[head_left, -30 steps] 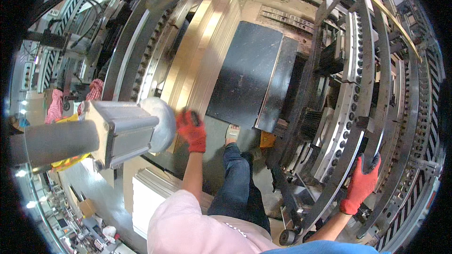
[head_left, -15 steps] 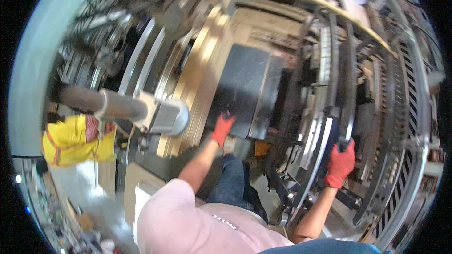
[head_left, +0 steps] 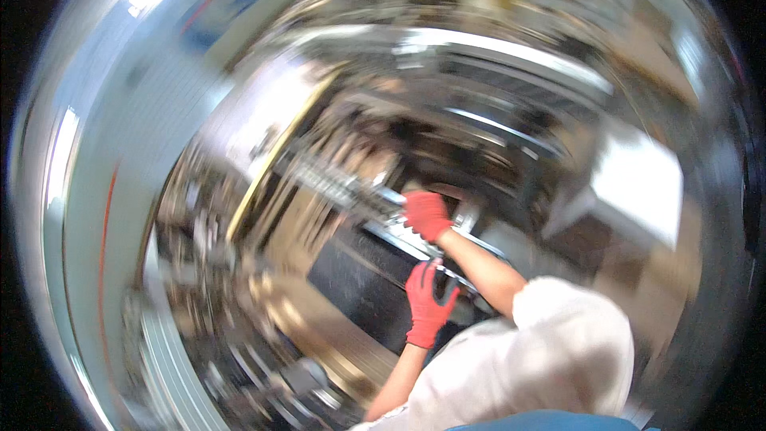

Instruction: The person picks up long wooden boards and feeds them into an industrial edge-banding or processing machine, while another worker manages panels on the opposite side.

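Observation:
Both my hands wear red gloves and are close together over a machine with metal rails. My left hand (head_left: 429, 303) is beside the edge of a dark flat plate (head_left: 363, 283), its thumb and fingers apart. Just beyond it, my right hand (head_left: 427, 215) has its fingers curled down at a bright metal rail (head_left: 403, 241). Blur and the glove itself hide what, if anything, lies inside that right grip. The rail runs along the side of the dark plate, passing between the two hands.
A tan, wood-coloured bed (head_left: 319, 335) borders the plate. A yellow bar (head_left: 279, 156) crosses the far left side. To the right stands a white box-like block (head_left: 638, 183). A long light-coloured beam (head_left: 511, 56) spans the back. Much of the surroundings is smeared.
My view has swung round to the right, turning the machine in the picture. My hands, wide apart before, are now close together; the left has left the middle of the dark plate for its edge.

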The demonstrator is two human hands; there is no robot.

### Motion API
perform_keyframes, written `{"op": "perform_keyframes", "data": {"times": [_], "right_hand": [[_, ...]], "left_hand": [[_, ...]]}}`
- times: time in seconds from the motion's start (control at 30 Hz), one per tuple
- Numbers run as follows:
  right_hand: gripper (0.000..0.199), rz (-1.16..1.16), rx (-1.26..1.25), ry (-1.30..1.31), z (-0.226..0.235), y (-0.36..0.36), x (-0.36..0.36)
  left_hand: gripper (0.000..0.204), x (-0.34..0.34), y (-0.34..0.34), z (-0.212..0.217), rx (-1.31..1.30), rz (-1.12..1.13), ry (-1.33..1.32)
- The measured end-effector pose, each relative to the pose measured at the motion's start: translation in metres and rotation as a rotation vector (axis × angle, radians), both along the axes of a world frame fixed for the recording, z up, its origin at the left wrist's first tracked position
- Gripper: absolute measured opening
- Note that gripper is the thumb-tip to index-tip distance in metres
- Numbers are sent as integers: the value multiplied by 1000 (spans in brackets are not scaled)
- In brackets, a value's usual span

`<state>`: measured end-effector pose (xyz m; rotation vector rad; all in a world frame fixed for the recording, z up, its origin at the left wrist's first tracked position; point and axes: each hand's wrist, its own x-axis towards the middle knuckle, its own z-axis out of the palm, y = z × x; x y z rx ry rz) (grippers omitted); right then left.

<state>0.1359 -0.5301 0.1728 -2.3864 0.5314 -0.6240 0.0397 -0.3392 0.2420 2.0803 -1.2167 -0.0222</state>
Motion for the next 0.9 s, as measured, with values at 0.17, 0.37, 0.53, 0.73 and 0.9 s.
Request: {"op": "perform_keyframes", "data": {"times": [0.17,0.37,0.53,0.73,0.9], "right_hand": [[23,-68,107,224,-14,-2,-39],[35,-150,42,255,8,7,-142],[45,-330,-7,229,13,13,-204],[48,-699,514,-382,-48,52,-274],[48,-1094,796,-68,-9,165,-406]], "left_hand": [[53,-6,-19,-24,69,-165,-48],[33,4,-24,-52,355,-208,-201],[42,11,-40,-58,469,-207,-287],[47,25,-38,-48,576,-100,-251],[47,26,-47,-64,445,-146,-302]]}}
